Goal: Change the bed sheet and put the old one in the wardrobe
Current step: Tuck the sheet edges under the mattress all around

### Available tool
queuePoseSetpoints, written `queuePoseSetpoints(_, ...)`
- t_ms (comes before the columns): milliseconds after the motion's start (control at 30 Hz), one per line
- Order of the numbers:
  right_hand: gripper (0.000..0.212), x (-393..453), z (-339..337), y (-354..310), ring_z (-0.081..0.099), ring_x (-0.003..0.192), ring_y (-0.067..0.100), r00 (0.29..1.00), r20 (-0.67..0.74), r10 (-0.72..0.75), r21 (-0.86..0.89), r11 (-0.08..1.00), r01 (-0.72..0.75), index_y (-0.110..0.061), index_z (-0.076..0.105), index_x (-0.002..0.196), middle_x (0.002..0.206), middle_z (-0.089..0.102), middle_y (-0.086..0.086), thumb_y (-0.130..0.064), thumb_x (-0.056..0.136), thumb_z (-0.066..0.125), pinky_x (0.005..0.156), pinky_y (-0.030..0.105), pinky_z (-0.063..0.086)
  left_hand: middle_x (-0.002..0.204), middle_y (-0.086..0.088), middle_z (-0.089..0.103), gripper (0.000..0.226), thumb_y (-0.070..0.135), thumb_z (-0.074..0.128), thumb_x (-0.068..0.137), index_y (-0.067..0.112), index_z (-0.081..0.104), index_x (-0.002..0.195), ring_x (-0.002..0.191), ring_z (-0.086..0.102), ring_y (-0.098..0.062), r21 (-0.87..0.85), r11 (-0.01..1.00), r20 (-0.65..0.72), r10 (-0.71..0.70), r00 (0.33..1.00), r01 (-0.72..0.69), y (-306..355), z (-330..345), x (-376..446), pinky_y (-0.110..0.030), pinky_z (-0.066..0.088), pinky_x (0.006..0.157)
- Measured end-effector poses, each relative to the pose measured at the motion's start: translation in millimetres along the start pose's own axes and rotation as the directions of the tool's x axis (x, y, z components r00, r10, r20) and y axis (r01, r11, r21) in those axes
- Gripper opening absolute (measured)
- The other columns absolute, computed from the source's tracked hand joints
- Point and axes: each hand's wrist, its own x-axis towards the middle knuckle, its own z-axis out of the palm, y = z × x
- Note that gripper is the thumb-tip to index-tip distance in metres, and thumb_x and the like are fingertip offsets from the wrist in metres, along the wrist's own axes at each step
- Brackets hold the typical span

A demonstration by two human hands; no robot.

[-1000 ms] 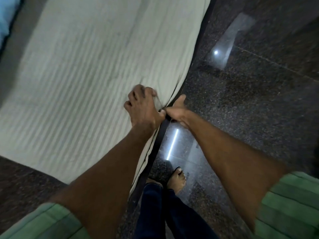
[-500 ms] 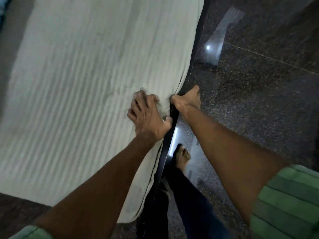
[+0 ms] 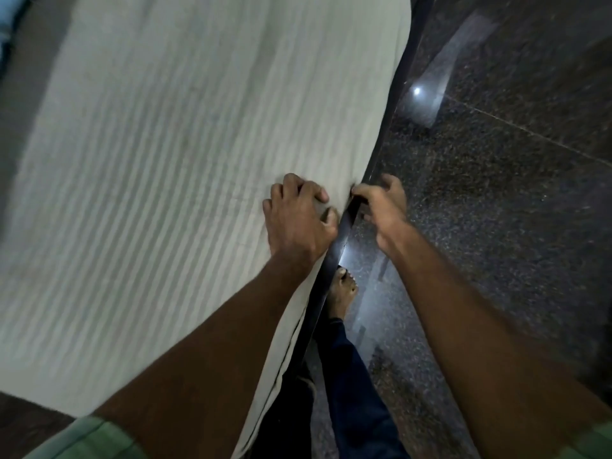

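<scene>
Left hand (image 3: 299, 215) grips a bunch of the pale striped bed sheet (image 3: 172, 180) at the bed's right edge, right hand (image 3: 384, 207) pinches its hem over the dark bed frame (image 3: 344, 226).

Bed (image 3: 334, 260): a dark, glossy frame edge shows along its right side, with a pale ribbed bed sheet (image 3: 165, 177) spread directly over the top and reaching that edge. Floor (image 3: 496, 210): dark speckled polished stone with light reflections; one bare foot (image 3: 342, 293) stands on it just beside the frame.
</scene>
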Motion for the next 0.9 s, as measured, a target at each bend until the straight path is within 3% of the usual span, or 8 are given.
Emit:
queuePoseSetpoints(200,0.113,34.5,14.5,-29.1,0.064,0.114,0.019,0.965,-0.102,-0.242,-0.405,0.896,0.182,-0.028,0.04,0.148,0.128,0.064,-0.002,-0.036,0.042,0.08,0.097,0.038,0.057,0.121,0.001,0.046,0.05,0.048,0.075,0.071,0.03,0.053,0.112,0.109,0.049,-0.024,0.023,0.999,-0.057,-0.044,0.997,0.045,15.9,7.7,31.3,-0.042,0.044,0.09)
queuePoseSetpoints(300,0.134,43.7,12.5,-31.5,0.051,0.134,0.029,0.977,-0.15,-0.149,-0.449,0.891,0.067,-0.022,0.027,0.155,0.148,0.05,0.006,-0.042,0.035,0.083,0.106,0.046,0.051,0.124,0.001,0.042,0.064,0.054,0.082,0.065,0.03,0.05,0.115,0.112,0.046,-0.024,0.008,0.989,-0.044,-0.149,0.988,0.149,23.6,16.1,53.5,-0.04,0.038,0.088)
queuePoseSetpoints(400,0.123,52.1,18.8,-44.1,0.038,0.143,0.034,0.987,-0.142,-0.077,-0.596,0.803,-0.023,-0.021,0.023,0.156,0.156,0.038,0.01,-0.034,0.05,0.084,0.111,0.051,0.045,0.123,-0.001,0.043,0.073,0.056,0.085,0.058,0.026,0.049,0.113,0.111,0.045,-0.025,0.062,0.949,0.0,-0.309,0.951,0.308,38.1,24.8,67.3,-0.041,0.034,0.085)
queuePoseSetpoints(500,0.111,58.9,24.2,-60.1,0.047,0.135,0.034,0.999,-0.047,0.003,-0.642,0.766,-0.032,-0.015,0.026,0.149,0.147,0.044,0.011,-0.024,0.055,0.085,0.099,0.042,0.052,0.126,-0.006,0.044,0.082,0.048,0.089,0.054,0.02,0.047,0.118,0.114,0.046,-0.029,0.151,0.904,0.022,-0.408,0.913,0.4,49.1,31.2,75.9,-0.045,0.038,0.088)
queuePoseSetpoints(633,0.065,65.5,2.0,-73.6,0.061,0.106,0.024,0.943,0.222,0.249,-0.417,0.898,-0.139,-0.012,0.048,0.134,0.121,0.062,0.007,-0.013,0.076,0.078,0.075,0.036,0.051,0.128,-0.004,0.042,0.075,0.036,0.09,0.053,0.024,0.049,0.115,0.116,0.047,-0.028,0.091,0.884,0.068,-0.464,0.883,0.458,54.0,30.9,92.7,-0.046,0.038,0.09)
queuePoseSetpoints(733,0.058,70.0,-6.8,-78.8,0.066,0.092,0.016,0.993,0.099,0.059,-0.196,0.98,-0.038,-0.019,0.057,0.125,0.103,0.068,-0.004,-0.023,0.072,0.079,0.07,0.03,0.053,0.127,-0.002,0.043,0.072,0.033,0.088,0.053,0.025,0.049,0.114,0.115,0.048,-0.027,0.071,0.903,0.07,-0.427,0.901,0.423,50.8,31.9,95.3,-0.044,0.036,0.089)
queuePoseSetpoints(800,0.068,72.4,-3.8,-78.2,0.065,0.089,0.01,0.986,-0.072,-0.151,-0.227,0.965,0.131,-0.022,0.054,0.129,0.102,0.067,-0.008,-0.024,0.066,0.081,0.066,0.024,0.051,0.127,-0.002,0.041,0.071,0.038,0.086,0.055,0.024,0.048,0.113,0.116,0.046,-0.028,0.044,0.919,0.105,-0.394,0.913,0.391,48.0,31.5,91.6,-0.043,0.033,0.09)
queuePoseSetpoints(900,0.067,73.1,8.2,-81.8,0.068,0.093,0.016,0.959,-0.175,-0.225,-0.283,0.944,0.17,-0.023,0.058,0.125,0.107,0.068,-0.005,-0.026,0.062,0.08,0.07,0.023,0.052,0.128,0.0,0.04,0.06,0.049,0.079,0.065,0.026,0.048,0.111,0.122,0.042,-0.027,-0.035,0.915,0.195,-0.387,0.901,0.401,44.9,22.3,87.3,-0.046,0.032,0.1)
